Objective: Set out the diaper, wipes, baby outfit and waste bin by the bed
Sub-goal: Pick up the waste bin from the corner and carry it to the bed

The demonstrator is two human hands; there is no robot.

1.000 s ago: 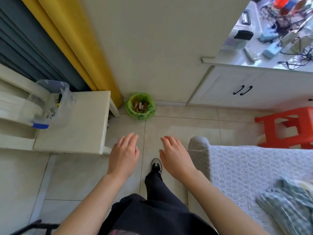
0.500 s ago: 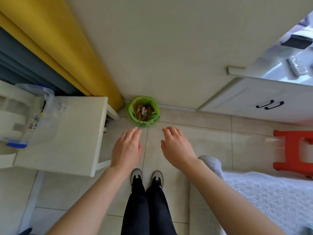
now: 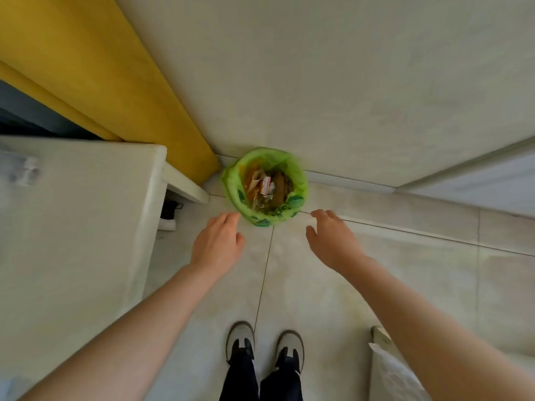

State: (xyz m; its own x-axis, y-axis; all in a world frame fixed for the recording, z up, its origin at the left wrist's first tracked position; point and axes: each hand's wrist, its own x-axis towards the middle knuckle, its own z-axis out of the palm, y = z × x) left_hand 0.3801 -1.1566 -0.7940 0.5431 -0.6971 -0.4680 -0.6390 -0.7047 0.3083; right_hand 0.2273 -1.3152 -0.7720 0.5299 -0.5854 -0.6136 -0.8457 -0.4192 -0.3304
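A small waste bin (image 3: 231, 183) lined with a green plastic bag stands on the tiled floor in the corner, against the wall. Paper and wrappers fill it. My left hand (image 3: 217, 241) reaches toward its near left side, fingers relaxed, fingertips just short of the bag. To the bin's near right hovers my right hand (image 3: 333, 241), spread with its fingers loosely bent and holding nothing. Neither hand touches the bin. The diaper, wipes and baby outfit are out of view.
A white bedside table (image 3: 75, 227) stands at the left, with a yellow curtain (image 3: 95, 68) behind it. A corner of the bed (image 3: 388, 369) shows at the lower right. My two shoes (image 3: 265, 345) stand on the tiles below the bin.
I have stepped closer to the corner and the view has tilted down. Both hands have moved forward and apart, now flanking the bin's near side.
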